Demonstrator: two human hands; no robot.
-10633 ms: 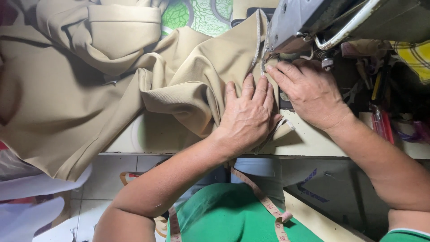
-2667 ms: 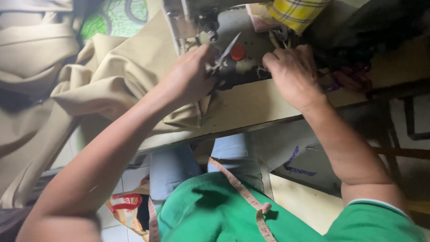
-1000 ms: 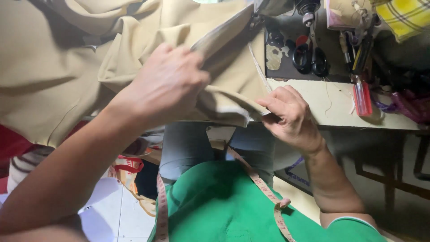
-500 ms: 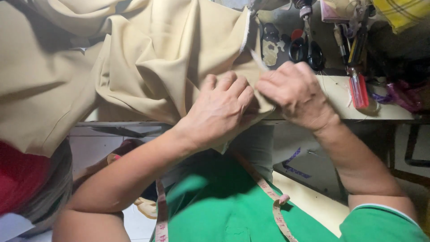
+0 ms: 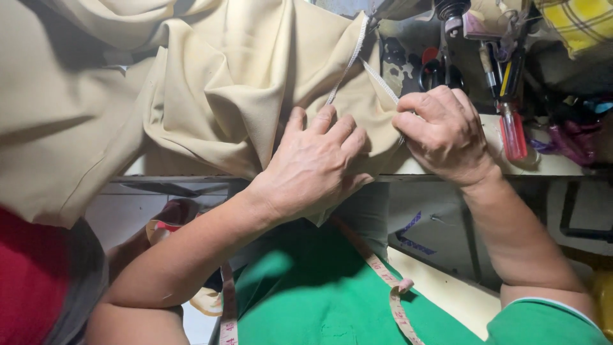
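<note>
Two hands work one big piece of beige cloth (image 5: 223, 96) that lies heaped over the table (image 5: 549, 165) and spills off its near edge at the left. The left hand (image 5: 316, 160) lies flat on the cloth at the table edge, fingers (image 5: 338, 131) spread and pressing down, holding nothing between them. The right hand (image 5: 444, 134) sits just beside it to the right, its fingers curled in and pinched on the cloth's edge, where a narrow white tape or seam trim (image 5: 351, 57) runs up toward the sewing machine (image 5: 447, 19).

The cloth looks soft and limp: it falls in deep, rounded folds and sags under its own weight, so it will likely drag toward the hanging side if let go. It seems light for its bulk, with a smooth, matte face that may slide over the table. I judge it not fragile, but it will crease and shift easily. The trimmed edge is the firmest part and the best place to pinch; a flat palm close behind it keeps the layers from creeping.

Screwdrivers (image 5: 511, 121) and other tools lie past the right hand. A measuring tape (image 5: 383, 275) hangs over the green shirt (image 5: 319, 300).
</note>
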